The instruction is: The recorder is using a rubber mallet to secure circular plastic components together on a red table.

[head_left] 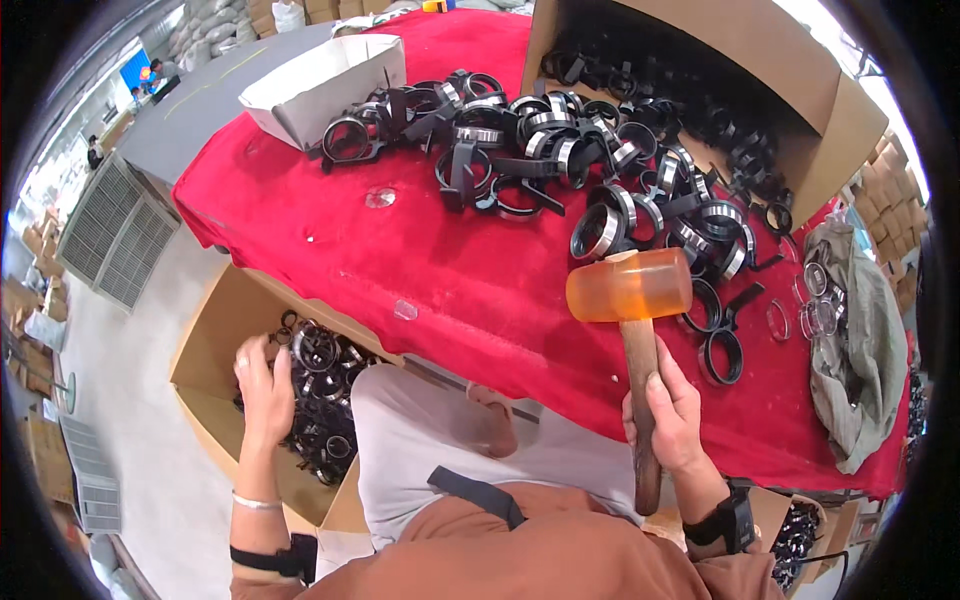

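Note:
My right hand (670, 415) grips the wooden handle of a mallet (630, 285), its translucent orange head raised over the red cloth. At the left, my left hand (266, 388) hangs over a cardboard box (205, 370) on the floor, its fingers loosely apart with nothing visible in them. Inside that box lies a heap of black parts with rings (325, 400). A large pile of black clamp-like pieces with silver rings (560, 135) covers the far side of the table. Two black joined rings (720, 355) lie just right of the mallet.
A tipped cardboard carton (690, 50) holding more black pieces stands at the back right. A white box (325, 85) sits at the back left. On the right, a grey-green cloth sack (855, 350) lies beside loose silver rings (818, 315). The red-covered table (480, 310) has a curved-looking front edge.

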